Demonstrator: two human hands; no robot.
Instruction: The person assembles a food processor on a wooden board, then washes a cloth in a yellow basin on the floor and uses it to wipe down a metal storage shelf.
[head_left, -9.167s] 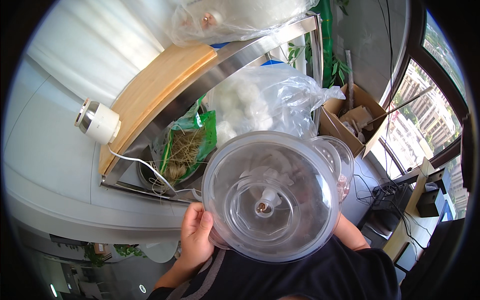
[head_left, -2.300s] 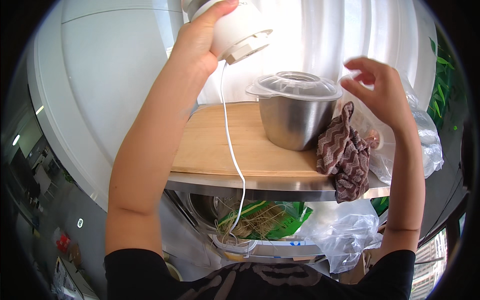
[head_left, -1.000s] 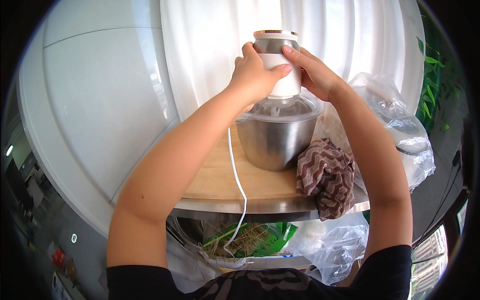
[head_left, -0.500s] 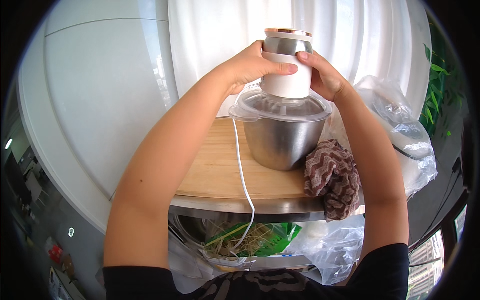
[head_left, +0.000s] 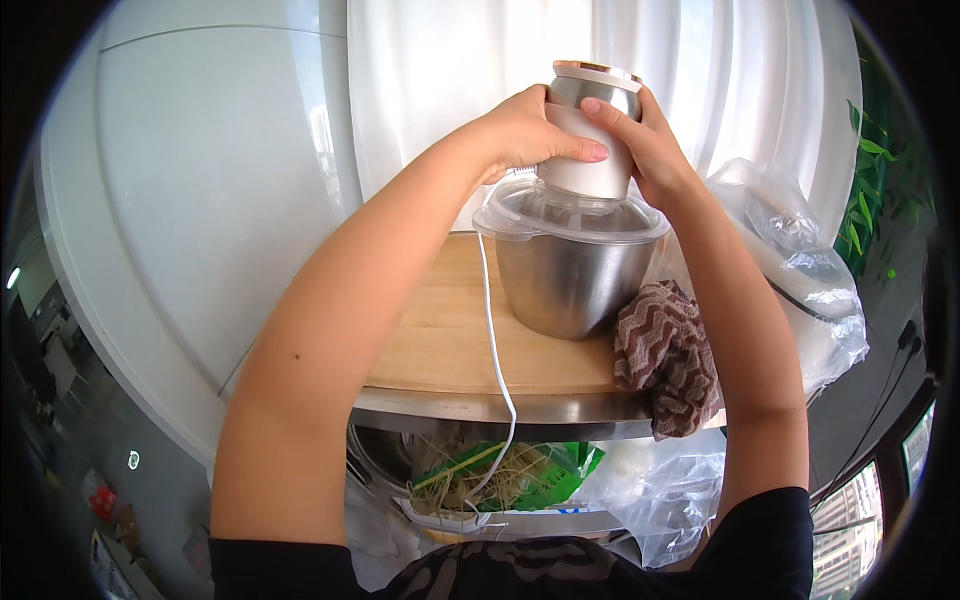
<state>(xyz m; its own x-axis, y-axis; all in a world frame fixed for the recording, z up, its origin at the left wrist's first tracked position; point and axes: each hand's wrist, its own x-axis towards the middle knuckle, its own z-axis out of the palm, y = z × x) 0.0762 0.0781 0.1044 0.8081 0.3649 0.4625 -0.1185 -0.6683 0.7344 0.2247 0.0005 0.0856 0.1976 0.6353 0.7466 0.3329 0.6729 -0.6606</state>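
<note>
Clamping fingers round the near-upright white motor unit (head_left: 590, 178), left hand (head_left: 527, 132) sits at nine o'clock, right hand (head_left: 655, 148) at three, clear lid (head_left: 585, 220) at six.

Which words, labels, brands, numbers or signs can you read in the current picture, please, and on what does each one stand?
None can be read.
Green bag: small dark marks, too small to read.
Pale edge below it: a blue mark, too small to make out.
White-and-silver unit: no lettering shows where the fingers leave it uncovered.
Metal pot: no lettering shows.
</note>
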